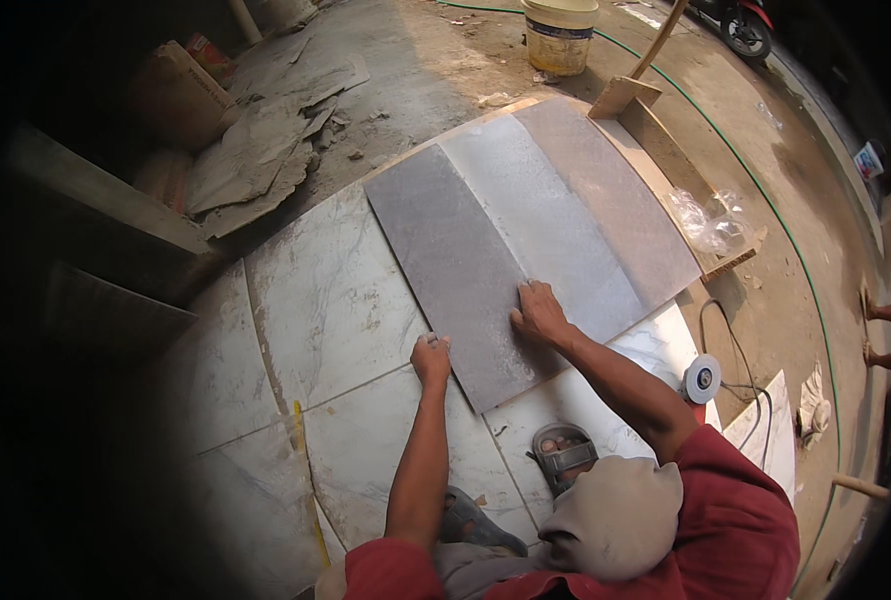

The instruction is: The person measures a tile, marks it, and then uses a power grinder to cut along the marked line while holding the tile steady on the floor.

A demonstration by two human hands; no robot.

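Note:
A dark grey tile piece (440, 240) lies at a slant on the pale marbled floor tiles (315, 290). Along its right side run a lighter, dusty grey band (545, 200) and a brownish tile surface (615, 190); I cannot tell whether all three are separate pieces. My left hand (431, 358) is closed at the dark piece's left edge, near its close end. Across from it, my right hand (540, 315) presses curled fingers at the seam between the dark piece and the lighter band. The fingertips are partly hidden.
An angle grinder (702, 380) with its cable rests right of my right forearm. Beyond the tiles are a wooden frame (660, 145), clear plastic (710, 222), a bucket (560, 40) and a green hose (755, 175). Broken cardboard (250, 165) lies far left. Another person's feet (880, 335) show at right.

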